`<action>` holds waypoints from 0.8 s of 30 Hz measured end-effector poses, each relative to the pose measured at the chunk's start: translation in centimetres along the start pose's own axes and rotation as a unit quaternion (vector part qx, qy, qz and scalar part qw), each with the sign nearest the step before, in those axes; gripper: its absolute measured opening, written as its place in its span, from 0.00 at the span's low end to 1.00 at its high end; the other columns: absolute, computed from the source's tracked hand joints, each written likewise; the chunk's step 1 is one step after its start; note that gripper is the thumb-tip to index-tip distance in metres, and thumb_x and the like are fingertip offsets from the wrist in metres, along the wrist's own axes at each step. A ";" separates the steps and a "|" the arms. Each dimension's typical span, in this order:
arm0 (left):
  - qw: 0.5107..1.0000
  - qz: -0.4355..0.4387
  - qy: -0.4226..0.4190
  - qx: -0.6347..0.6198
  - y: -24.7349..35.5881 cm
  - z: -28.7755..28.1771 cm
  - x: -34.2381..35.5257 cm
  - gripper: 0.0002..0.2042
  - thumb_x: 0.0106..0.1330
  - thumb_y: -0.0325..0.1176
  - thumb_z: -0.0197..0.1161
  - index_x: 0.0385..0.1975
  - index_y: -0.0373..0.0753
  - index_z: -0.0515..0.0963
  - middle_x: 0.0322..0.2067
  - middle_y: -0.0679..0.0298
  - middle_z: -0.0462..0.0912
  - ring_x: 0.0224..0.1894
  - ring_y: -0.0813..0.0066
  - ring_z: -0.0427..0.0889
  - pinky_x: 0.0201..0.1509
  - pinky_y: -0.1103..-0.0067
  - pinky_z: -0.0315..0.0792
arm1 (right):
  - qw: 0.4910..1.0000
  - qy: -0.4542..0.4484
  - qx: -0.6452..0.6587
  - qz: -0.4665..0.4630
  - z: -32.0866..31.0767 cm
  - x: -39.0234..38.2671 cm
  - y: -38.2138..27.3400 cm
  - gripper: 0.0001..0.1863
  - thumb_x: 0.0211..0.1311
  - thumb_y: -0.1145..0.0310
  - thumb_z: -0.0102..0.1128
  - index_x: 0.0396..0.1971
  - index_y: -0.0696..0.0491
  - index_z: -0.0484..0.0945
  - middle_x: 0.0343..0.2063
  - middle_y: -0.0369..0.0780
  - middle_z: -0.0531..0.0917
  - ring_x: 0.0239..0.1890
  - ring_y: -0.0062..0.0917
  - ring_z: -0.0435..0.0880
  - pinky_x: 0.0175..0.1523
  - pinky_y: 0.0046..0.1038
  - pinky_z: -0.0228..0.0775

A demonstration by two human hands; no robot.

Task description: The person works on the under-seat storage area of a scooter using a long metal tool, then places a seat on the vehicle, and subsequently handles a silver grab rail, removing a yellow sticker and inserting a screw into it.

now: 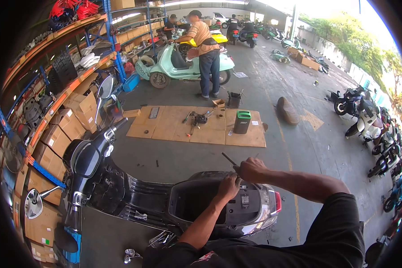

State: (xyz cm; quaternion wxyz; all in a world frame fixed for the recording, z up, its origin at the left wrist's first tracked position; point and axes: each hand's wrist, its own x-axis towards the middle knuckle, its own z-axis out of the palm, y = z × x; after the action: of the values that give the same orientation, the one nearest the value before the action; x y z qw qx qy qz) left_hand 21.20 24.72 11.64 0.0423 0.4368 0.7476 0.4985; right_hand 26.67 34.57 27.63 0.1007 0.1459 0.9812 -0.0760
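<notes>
Both my hands are closed together above the rear of a black scooter (pixel 149 190). In my right hand (pixel 253 170) is a dark rod-shaped tool (pixel 228 158), one end sticking out to the upper left; its exact kind is unclear. Just below, my left hand (pixel 229 185) has its fingers wrapped round something by the tool's lower part, mostly hidden by the fingers. Under my left forearm the scooter's storage compartment (pixel 190 198) lies uncovered, with no seat on top. The black rear panel (pixel 250 203) is beneath my hands.
Flattened cardboard (pixel 165 127) beyond the scooter bears a mechanical part (pixel 200 118) and a black bin with green lid (pixel 242 121). A brown seat (pixel 288 111) lies on the floor. Metal tools (pixel 163 239) lie beside the scooter. A person (pixel 205 49) stands at a mint scooter (pixel 183 69).
</notes>
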 end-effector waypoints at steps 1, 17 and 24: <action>1.000 0.001 -0.010 0.002 0.3 -0.1 0.1 0.11 0.67 0.39 0.54 0.35 0.36 0.75 0.34 0.47 0.78 0.39 0.44 0.77 0.41 0.58 0.71 | 0.998 -0.016 -0.038 -0.040 -0.7 -0.3 0.0 0.12 0.57 0.60 0.55 0.30 0.52 0.82 0.28 0.44 0.84 0.34 0.41 0.84 0.39 0.40 0.76; 1.000 -0.011 0.009 0.015 -1.3 2.6 -1.9 0.08 0.61 0.30 0.57 0.35 0.31 0.74 0.31 0.43 0.78 0.35 0.42 0.77 0.37 0.57 0.71 | 0.785 -0.074 -0.247 -0.563 1.7 6.7 2.7 0.09 0.48 0.59 0.57 0.16 0.44 0.80 0.17 0.38 0.81 0.27 0.35 0.83 0.38 0.36 0.73; 0.999 -0.005 -0.039 0.015 -2.1 2.0 -1.3 0.09 0.64 0.33 0.55 0.36 0.33 0.75 0.34 0.43 0.78 0.37 0.44 0.77 0.41 0.60 0.73 | 0.996 -0.005 -0.062 -0.056 2.4 2.9 0.3 0.15 0.56 0.57 0.52 0.23 0.50 0.83 0.22 0.46 0.82 0.29 0.40 0.84 0.34 0.40 0.74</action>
State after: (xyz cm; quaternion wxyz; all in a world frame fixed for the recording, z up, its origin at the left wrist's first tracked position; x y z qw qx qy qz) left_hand 21.71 24.96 8.46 0.0672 0.4527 0.7548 0.4700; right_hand 24.44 35.18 24.58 0.1100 0.0834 0.9902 -0.0210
